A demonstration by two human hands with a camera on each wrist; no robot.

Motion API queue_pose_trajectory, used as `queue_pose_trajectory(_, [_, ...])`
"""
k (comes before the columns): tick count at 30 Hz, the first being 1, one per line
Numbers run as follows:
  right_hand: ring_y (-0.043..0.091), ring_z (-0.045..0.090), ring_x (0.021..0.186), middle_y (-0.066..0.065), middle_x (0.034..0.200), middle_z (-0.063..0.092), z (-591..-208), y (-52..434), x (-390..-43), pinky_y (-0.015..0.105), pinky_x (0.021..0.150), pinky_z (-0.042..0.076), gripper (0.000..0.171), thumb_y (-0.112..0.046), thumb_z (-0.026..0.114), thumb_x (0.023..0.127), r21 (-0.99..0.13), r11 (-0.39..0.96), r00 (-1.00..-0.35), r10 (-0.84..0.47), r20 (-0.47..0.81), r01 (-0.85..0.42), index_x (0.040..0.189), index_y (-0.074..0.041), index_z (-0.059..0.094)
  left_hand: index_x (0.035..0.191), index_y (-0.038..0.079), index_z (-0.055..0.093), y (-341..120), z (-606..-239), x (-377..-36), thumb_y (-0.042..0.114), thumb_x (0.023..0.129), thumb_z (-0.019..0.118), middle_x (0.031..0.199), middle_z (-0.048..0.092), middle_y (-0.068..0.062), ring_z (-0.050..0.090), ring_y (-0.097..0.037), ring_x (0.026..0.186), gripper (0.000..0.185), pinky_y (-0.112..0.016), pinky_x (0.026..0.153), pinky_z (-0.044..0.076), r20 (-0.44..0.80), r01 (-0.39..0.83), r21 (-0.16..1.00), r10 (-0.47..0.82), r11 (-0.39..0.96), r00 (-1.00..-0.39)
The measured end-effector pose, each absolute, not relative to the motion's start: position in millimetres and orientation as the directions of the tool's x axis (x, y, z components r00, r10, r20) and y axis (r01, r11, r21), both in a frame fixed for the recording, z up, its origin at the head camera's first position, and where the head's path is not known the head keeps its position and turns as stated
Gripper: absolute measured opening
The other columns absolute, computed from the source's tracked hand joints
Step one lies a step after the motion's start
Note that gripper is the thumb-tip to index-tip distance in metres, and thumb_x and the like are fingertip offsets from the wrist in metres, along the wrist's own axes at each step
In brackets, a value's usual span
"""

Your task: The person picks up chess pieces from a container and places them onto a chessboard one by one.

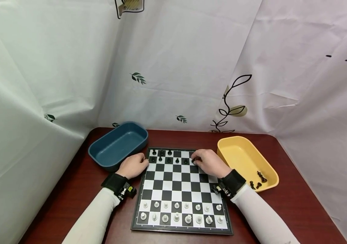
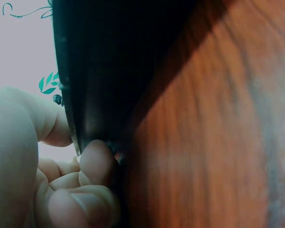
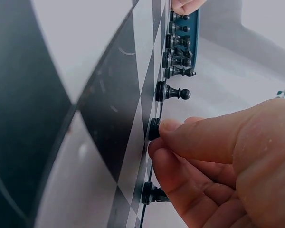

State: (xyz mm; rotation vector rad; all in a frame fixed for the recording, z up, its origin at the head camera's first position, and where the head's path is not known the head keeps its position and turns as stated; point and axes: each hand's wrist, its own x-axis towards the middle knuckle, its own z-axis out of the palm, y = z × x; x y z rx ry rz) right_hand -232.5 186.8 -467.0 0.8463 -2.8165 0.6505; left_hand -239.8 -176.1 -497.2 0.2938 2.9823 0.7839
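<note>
A black-and-white chessboard (image 1: 181,186) lies on the table. My left hand (image 1: 133,165) is at the board's far left edge; in the left wrist view its fingertips (image 2: 99,161) pinch the dark rim. Over the far right part of the board, my right hand (image 1: 210,163) pinches a small black chess piece (image 3: 154,128) between thumb and index finger. Its base shows close over the squares; the fingers hide its top. Beside it in the row stands a black pawn (image 3: 173,91), and another black piece (image 3: 153,194) is partly hidden behind the fingers. More black pieces stand toward the far left.
Two rows of white chess pieces (image 1: 176,217) stand along the near side. A blue tray (image 1: 100,154) sits behind the left hand. Right of the board is a yellow tray (image 1: 237,159) with loose black pieces (image 1: 261,177) inside. White curtain (image 1: 176,67) surrounds the brown table (image 1: 301,203).
</note>
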Motion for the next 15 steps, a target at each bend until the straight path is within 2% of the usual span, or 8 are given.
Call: queue_pose_trajectory(15, [0.02, 0.073, 0.099, 0.007, 0.113, 0.078, -466.7, 184.7, -231.7, 0.043, 0.088, 0.06, 0.02, -0.001, 0.078, 0.101, -0.361, 0.76, -0.841, -0.496, 0.215, -0.54, 0.12, -0.007, 0.08, 0.082, 0.016, 0.057, -177.3, -494.0, -238.7, 0.029, 0.104, 0.057, 0.074, 0.05, -0.003, 0.049, -0.022, 0.065, 0.026, -0.037, 0.066, 0.037, 0.007, 0.174, 0.488, 0.195, 0.855, -0.981])
